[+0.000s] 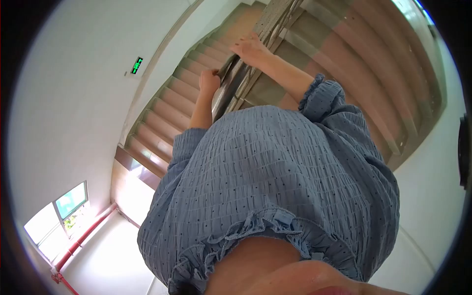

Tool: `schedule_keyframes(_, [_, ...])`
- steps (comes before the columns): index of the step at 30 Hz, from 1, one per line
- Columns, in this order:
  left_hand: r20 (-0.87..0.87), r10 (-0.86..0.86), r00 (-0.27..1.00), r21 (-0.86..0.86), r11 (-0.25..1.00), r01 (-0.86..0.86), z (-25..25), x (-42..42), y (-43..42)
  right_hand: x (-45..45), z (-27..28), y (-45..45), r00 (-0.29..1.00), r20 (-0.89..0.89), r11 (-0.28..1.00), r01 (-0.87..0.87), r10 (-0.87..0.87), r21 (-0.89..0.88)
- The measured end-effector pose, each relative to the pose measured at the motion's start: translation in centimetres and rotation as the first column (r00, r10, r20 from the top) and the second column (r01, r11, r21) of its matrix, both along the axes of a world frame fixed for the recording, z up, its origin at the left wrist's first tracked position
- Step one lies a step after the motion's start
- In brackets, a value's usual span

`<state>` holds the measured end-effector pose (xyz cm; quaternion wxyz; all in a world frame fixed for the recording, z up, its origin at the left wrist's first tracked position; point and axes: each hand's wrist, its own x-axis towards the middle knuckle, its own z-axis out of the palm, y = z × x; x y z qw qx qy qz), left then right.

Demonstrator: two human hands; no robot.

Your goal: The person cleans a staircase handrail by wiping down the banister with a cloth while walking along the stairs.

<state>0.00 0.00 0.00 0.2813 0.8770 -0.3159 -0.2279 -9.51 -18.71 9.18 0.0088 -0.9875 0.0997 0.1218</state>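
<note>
On the left side, low, there is a window [58,212] with pale panes, and green leaves show through one of them. Just beside it, a red pipe [88,233] runs at a slant. Higher, on the white wall [73,108], hangs a small dark sign [136,65] with bright green marks. They look like arrows and a figure, but I cannot read any letters on it.

Next comes the left flight of stairs [169,110], with pinkish treads and grey borders.

Before these stairs is the left hand [209,79]. Its fingers are curled closed upon the edge of a dark piece [227,66], which lies between the two hands, at the side of the handrail [268,22]. Whether this piece is cloth or another material, I cannot tell.

The right hand [251,50] is a little farther up, over the handrail, with the back of the hand turned up and the fingers pointing to the left. The undersides of these fingers are hidden, so I cannot tell if they grasp something.

In the middle, a blue-grey blouse [275,162] with small dark dots and ruffles fills the lower part; I see no label on it. To the right, the other flight of stairs [361,69] curves, in brown and pinkish tones. At the far right edge is a dark object [463,152], only partly visible.
</note>
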Motion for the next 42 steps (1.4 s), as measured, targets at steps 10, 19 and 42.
schedule_keyframes(10, [-0.154,-0.130,0.980,-0.211,0.973,0.096,-5.0,1.4,-9.9,-1.5,-5.3,-7.8,0.936,0.344,0.988,0.112,-0.069,-0.107])
schedule_keyframes(19, [-0.130,-0.049,0.990,-0.060,0.997,0.041,-4.2,1.3,5.2,-3.4,-5.8,4.1,0.909,0.407,0.967,-0.178,0.091,0.180])
schedule_keyframes(42, [-0.962,-0.043,0.269,-0.117,0.957,-0.265,-12.4,1.7,-11.6,-2.6,-7.4,-0.5,0.930,0.369,0.998,0.023,0.002,-0.063])
